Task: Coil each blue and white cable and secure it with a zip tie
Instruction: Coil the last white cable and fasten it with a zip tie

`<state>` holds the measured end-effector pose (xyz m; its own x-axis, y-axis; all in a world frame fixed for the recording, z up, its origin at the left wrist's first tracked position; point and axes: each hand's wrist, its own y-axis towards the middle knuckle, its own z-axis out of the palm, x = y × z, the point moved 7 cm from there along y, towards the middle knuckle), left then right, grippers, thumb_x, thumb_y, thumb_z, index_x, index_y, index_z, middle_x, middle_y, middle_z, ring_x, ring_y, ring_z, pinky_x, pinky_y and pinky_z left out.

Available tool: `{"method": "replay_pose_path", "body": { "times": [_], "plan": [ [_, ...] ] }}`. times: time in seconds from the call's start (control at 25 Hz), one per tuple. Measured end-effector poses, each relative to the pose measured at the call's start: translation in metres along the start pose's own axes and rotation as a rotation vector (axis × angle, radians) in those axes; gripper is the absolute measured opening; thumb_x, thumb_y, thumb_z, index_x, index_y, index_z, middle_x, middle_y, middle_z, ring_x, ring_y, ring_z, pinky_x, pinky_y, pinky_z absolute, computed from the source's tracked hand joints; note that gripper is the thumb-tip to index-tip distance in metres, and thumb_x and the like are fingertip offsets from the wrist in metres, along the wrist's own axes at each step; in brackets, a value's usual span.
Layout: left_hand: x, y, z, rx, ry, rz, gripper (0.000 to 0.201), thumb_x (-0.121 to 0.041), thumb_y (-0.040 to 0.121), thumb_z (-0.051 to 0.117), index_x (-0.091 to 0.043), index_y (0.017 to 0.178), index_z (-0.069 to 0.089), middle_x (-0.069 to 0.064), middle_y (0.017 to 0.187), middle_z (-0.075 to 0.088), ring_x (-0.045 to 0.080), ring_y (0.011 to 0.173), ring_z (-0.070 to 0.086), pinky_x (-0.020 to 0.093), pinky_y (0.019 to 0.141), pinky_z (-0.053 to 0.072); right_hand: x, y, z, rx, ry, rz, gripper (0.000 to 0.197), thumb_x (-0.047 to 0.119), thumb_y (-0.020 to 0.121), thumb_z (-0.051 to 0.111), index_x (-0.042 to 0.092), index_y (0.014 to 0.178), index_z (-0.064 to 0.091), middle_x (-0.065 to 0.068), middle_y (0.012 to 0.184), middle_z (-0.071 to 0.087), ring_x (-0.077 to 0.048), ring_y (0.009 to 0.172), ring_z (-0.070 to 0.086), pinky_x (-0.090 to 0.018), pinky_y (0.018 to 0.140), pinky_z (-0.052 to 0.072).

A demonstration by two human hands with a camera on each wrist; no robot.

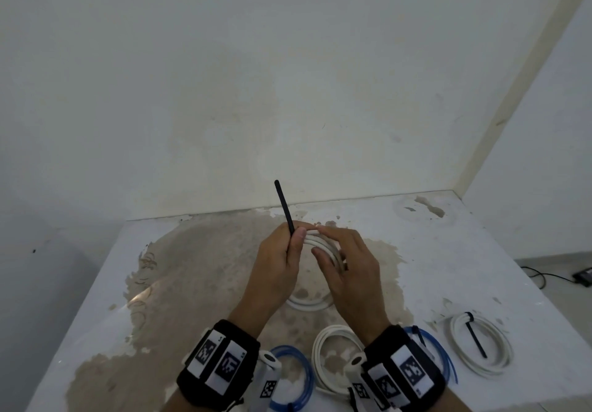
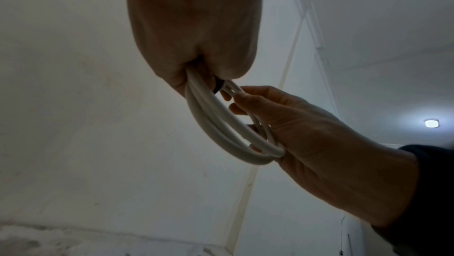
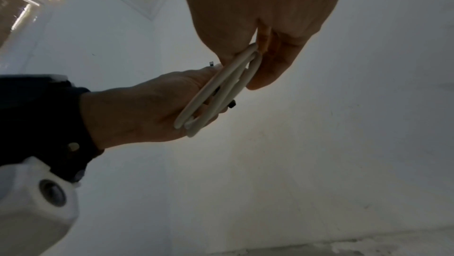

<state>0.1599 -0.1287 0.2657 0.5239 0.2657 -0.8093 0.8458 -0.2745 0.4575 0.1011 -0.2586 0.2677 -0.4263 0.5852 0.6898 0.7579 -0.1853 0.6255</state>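
Nearest the person, along the front edge of the bench, lie four coils. A blue coil sits just beside the left wrist band, a white coil lies between the two wrists, a second blue coil carrying a black tie shows past the right wrist band, and furthest right a tied white coil lies flat with its black tie tail running across the ring toward the front edge.

Beyond these, above the worn brown patch in the middle of the bench, both hands hold the white cable coil off the surface. The coil stands on edge, its ring turned roughly toward the person and its lower arc hanging below the hands, just above the bench.

The left hand has its grip closed round the left side of that coil and on the black zip tie, thumb pressed against the strap. The strap is straight, its long axis near upright and leaning slightly left, its free end pointing up toward the back wall. In the right wrist view the tie's square head pokes out beneath the left hand's fingers.

The right hand grips the right side of the same coil, fingers curled round the strands with the thumb inside the ring.

Past the bench, on the floor to the right, a dark cord trails off.
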Motion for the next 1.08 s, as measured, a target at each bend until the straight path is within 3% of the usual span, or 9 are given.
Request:
{"method": "replay_pose_path", "body": {
  "times": [0.16,0.32,0.4,0.48,0.56,0.64,0.76,0.92,1.08],
  "plan": [
    [-0.002,-0.004,0.001,0.015,-0.027,0.022,0.032,-0.031,0.104,0.037,-0.017,0.108,0.065,-0.010,0.098,0.066,0.005,0.095,0.064,0.020,0.082,0.049,-0.003,-0.006,-0.001,-0.023,-0.035,-0.028,0.020,0.021,0.092,0.071,0.013,0.110,0.068,0.002,0.100,0.070,-0.005,0.081,0.065,-0.017,0.068,0.052],
    [-0.009,-0.013,0.002,0.052,-0.036,0.063,0.025,-0.017,0.103,0.039,-0.019,0.105,0.064,-0.014,0.094,0.063,0.000,0.089,0.061,0.011,0.079,0.043,-0.002,-0.012,-0.006,0.052,0.168,0.182,0.013,0.026,0.089,0.073,0.027,0.100,0.067,0.014,0.083,0.070,-0.006,0.067,0.065,-0.014,0.058,0.048],
    [-0.013,-0.016,0.003,0.070,-0.022,0.112,0.024,-0.017,0.103,0.040,-0.016,0.106,0.064,-0.007,0.099,0.064,0.005,0.094,0.062,0.015,0.083,0.045,-0.007,-0.012,-0.007,0.064,0.385,0.395,0.012,0.034,0.092,0.067,0.023,0.098,0.066,0.004,0.087,0.072,-0.015,0.069,0.068,-0.026,0.057,0.053],
    [-0.014,-0.019,0.009,0.099,-0.009,0.132,0.028,-0.023,0.103,0.038,-0.014,0.109,0.064,-0.003,0.103,0.064,0.007,0.098,0.062,0.019,0.086,0.048,-0.019,-0.014,0.003,0.148,0.552,0.715,0.028,0.039,0.100,0.053,0.015,0.105,0.068,-0.007,0.093,0.074,-0.022,0.072,0.070,-0.035,0.057,0.055],
    [-0.014,-0.022,0.016,0.135,-0.001,0.123,0.033,-0.028,0.102,0.036,-0.013,0.110,0.065,-0.002,0.105,0.063,0.007,0.099,0.061,0.022,0.087,0.049,-0.023,-0.023,0.016,0.303,0.700,0.987,0.039,0.039,0.104,0.043,0.011,0.105,0.070,-0.008,0.090,0.075,-0.023,0.070,0.067,-0.034,0.054,0.051],
    [-0.014,-0.023,0.020,0.157,0.014,0.124,0.036,-0.031,0.102,0.035,-0.014,0.109,0.065,-0.002,0.105,0.062,0.006,0.099,0.061,0.022,0.087,0.049,-0.022,-0.027,0.020,0.359,0.821,1.107,0.036,0.034,0.104,0.043,0.010,0.099,0.069,-0.004,0.078,0.070,-0.019,0.063,0.059,-0.027,0.047,0.042],
    [-0.017,-0.023,0.021,0.169,0.027,0.153,0.041,-0.037,0.103,0.032,-0.015,0.108,0.065,-0.004,0.105,0.058,0.003,0.098,0.058,0.019,0.087,0.046,-0.023,-0.029,0.021,0.365,0.972,1.142,0.031,0.028,0.102,0.046,0.013,0.098,0.073,0.001,0.068,0.061,-0.013,0.057,0.047,-0.022,0.044,0.032],
    [-0.024,-0.024,0.015,0.106,0.010,0.169,0.044,-0.038,0.103,0.031,-0.009,0.105,0.064,-0.001,0.110,0.043,-0.003,0.100,0.050,0.008,0.089,0.039,-0.016,-0.027,0.028,0.453,1.165,1.098,0.037,0.029,0.096,0.054,0.016,0.128,0.068,0.004,0.071,0.054,-0.007,0.055,0.042,-0.019,0.044,0.027],
    [-0.029,-0.022,0.012,0.068,-0.034,0.161,0.034,-0.026,0.101,0.036,-0.008,0.107,0.064,-0.001,0.110,0.040,-0.005,0.100,0.052,0.007,0.088,0.039,-0.015,-0.023,0.030,0.449,1.296,1.095,0.039,0.025,0.095,0.055,0.007,0.129,0.065,0.003,0.075,0.058,-0.007,0.053,0.044,-0.018,0.041,0.032]
  ]
}}
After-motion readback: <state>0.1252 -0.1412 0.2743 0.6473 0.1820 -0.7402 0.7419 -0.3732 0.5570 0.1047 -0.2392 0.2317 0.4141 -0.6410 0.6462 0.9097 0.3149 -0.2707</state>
